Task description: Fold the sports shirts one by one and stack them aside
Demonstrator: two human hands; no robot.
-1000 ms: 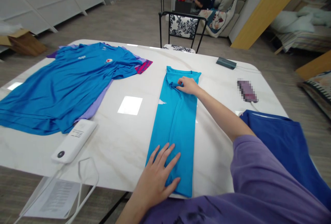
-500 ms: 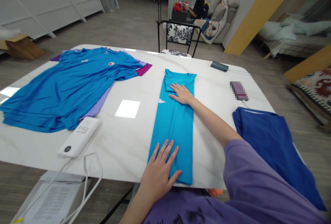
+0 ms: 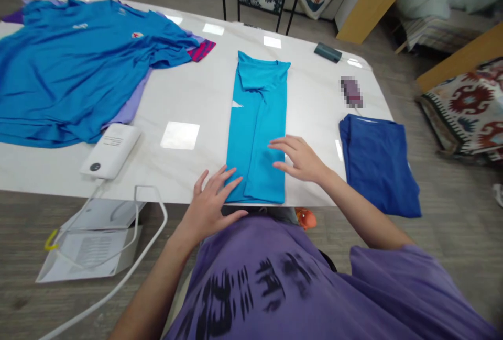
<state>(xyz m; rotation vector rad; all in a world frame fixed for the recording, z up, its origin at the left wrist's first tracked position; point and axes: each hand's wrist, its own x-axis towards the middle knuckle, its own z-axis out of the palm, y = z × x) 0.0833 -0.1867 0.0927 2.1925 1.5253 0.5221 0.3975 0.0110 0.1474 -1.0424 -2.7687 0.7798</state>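
In front of me a light blue T-shirt (image 3: 257, 130) lies folded into a long narrow strip, its collar end away from me and a sleeve folded inward near the top. My left hand (image 3: 214, 198) is at the strip's lower left corner, fingers spread, the fingertips over the fabric. Over the lower right side of the shirt is my right hand (image 3: 298, 159), its fingers stretched out and holding nothing. Whether its fingertips touch the cloth I cannot tell.
A pile of spread blue shirts (image 3: 102, 62) covers the left of the white table (image 3: 188, 99). By it lies a white power bank (image 3: 112, 149) with a cable. To the right are a folded dark blue garment (image 3: 377, 162), a blurred phone (image 3: 352, 91) and a dark box-like object (image 3: 328, 52).
My right hand has come off the collar end and moved down toward me. My left hand has shifted left to the shirt's lower corner. The view has tilted downward.
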